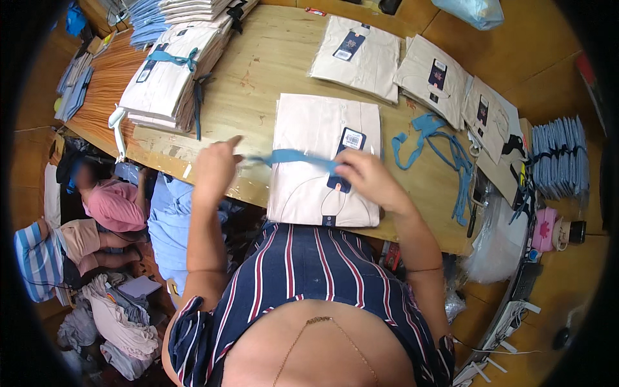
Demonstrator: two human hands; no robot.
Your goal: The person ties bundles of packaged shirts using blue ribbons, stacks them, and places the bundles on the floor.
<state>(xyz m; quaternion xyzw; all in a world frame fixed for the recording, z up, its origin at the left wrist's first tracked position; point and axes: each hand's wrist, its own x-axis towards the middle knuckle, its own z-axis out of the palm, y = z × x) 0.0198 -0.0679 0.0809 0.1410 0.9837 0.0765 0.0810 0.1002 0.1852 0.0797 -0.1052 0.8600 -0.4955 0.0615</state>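
A stack of pale pink folded garments in clear plastic (313, 126) lies in front of me at the table's near edge, with a dark hang tag (351, 140) on top. Across it runs a blue cloth strip (293, 156). My right hand (371, 179) is closed over the tag, pinching the strip between thumb and fingers. Just left of the stack, my left hand (216, 169) grips the strip's other end, its index finger stretched out. That end looks blurred and is partly hidden by the fingers.
More blue strips (445, 145) lie to the right. Packed pale garments (361, 55) line the table's far right. At far left stands a tied garment pile (164, 84) beside a white handheld tool (117, 132). Blue packs (560, 158) sit rightmost. A person in pink (116, 203) sits at lower left.
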